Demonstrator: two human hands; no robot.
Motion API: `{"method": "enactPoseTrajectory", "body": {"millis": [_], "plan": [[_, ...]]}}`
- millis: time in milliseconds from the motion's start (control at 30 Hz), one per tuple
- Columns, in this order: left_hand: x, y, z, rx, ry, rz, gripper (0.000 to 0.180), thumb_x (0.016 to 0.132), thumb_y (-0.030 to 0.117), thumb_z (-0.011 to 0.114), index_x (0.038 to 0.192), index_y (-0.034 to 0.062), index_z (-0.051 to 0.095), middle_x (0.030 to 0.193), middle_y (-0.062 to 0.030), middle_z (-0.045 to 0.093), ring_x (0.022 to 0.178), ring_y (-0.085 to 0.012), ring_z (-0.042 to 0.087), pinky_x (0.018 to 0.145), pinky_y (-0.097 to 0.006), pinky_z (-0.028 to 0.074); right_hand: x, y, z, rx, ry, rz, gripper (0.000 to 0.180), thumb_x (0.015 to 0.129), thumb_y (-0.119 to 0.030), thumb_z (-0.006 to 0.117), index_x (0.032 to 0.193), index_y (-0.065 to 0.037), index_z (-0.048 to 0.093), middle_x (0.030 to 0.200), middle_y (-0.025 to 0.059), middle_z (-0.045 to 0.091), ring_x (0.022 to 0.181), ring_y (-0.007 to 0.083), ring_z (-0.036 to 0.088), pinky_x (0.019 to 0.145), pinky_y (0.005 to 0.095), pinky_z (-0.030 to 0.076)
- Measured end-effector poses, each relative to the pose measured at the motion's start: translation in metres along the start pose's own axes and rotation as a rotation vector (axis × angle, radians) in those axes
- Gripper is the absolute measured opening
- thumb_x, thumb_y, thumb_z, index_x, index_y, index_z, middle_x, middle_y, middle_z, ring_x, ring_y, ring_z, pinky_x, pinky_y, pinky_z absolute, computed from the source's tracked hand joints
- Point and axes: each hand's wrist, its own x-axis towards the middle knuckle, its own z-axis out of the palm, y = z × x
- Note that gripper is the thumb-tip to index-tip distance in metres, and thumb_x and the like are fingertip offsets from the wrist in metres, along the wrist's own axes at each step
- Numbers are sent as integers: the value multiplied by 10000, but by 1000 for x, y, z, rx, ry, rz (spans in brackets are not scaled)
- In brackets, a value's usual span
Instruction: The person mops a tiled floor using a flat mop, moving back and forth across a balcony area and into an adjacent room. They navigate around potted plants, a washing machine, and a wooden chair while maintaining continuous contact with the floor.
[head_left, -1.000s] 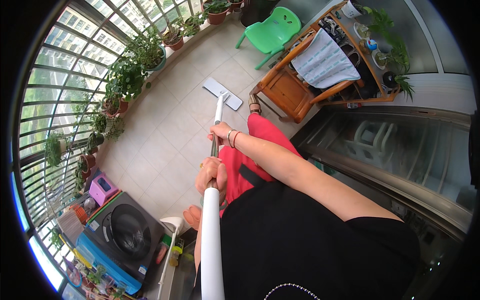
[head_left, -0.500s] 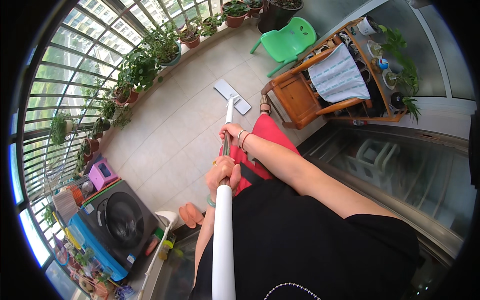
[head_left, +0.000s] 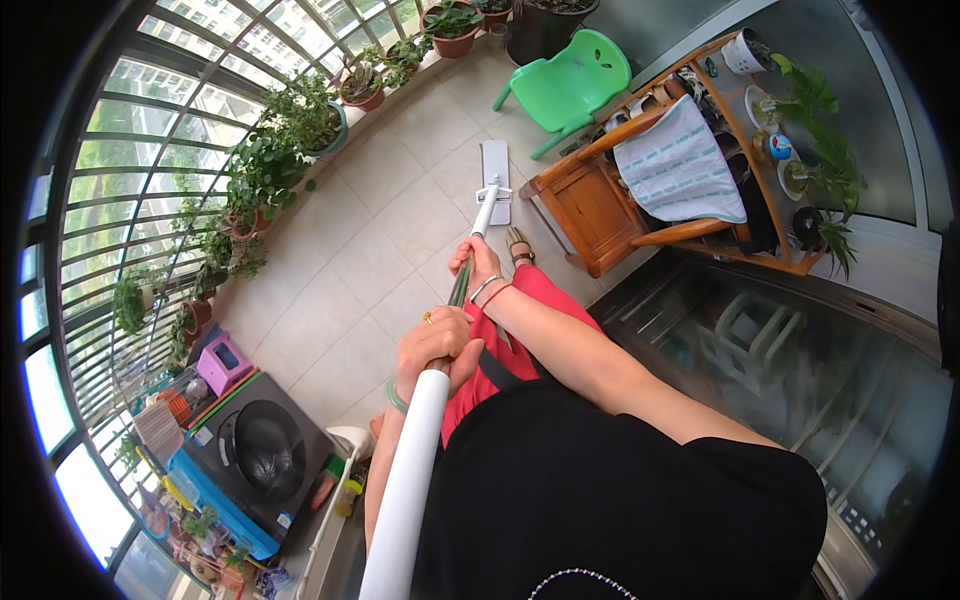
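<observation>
A flat mop with a long white handle runs from the lower edge up across the middle. My left hand, with a ring and a pale green bangle, is wrapped round the handle close to my body. Farther along, my right hand, wearing bracelets, grips the same pole. The white rectangular mop head lies flat on the tiled floor, its long side pointing away from me. It sits just ahead of my sandalled foot, left of the wooden chair.
A wooden chair draped with a towel stands right, and a green plastic chair beyond it. Potted plants line the barred window. A dark washing machine and a purple stool are lower left.
The mop head has swung from a slanted position to nearly lengthwise and shifted a little right. The handle now leans more, its near end farther left. Both hands keep their grip.
</observation>
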Motion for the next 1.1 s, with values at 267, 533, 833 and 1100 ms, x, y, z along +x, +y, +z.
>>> {"method": "enactPoseTrajectory", "body": {"millis": [267, 533, 833, 1100], "plan": [[55, -32, 31, -138, 254, -92, 240, 834, -47, 460, 647, 78, 375, 554, -18, 415, 515, -156, 393, 588, -371, 453, 36, -49, 31, 143, -38, 189, 199, 862, -139, 542, 703, -128, 423, 556, -44, 358, 451, 108, 350, 464, 289, 346], [114, -90, 44, -111, 9, -48, 248, 785, -85, 493, 618, 48, 365, 560, -56, 419, 512, -201, 428, 593, -378, 483, 90, -127, 62, 101, -30, 61, 152, 889, -204, 548, 810, -136, 438, 568, -47, 360, 435, 95, 350, 417, 283, 312], [120, -137, 38, -105, -15, -77, 269, 779, -115, 496, 597, 34, 367, 576, -64, 432, 537, -221, 460, 652, -388, 501, 124, -162, 79, -121, 24, 22, 147, 916, -226, 534, 860, -117, 454, 592, -28, 403, 462, 102, 378, 440, 274, 336], [67, -104, -24, -62, 101, -171, 252, 823, -90, 504, 622, 24, 402, 592, -65, 441, 566, -217, 474, 671, -379, 488, 110, -76, 70, -217, -5, 75, 137, 916, -223, 486, 880, -107, 423, 578, 19, 437, 482, 153, 416, 472, 320, 373]]}}
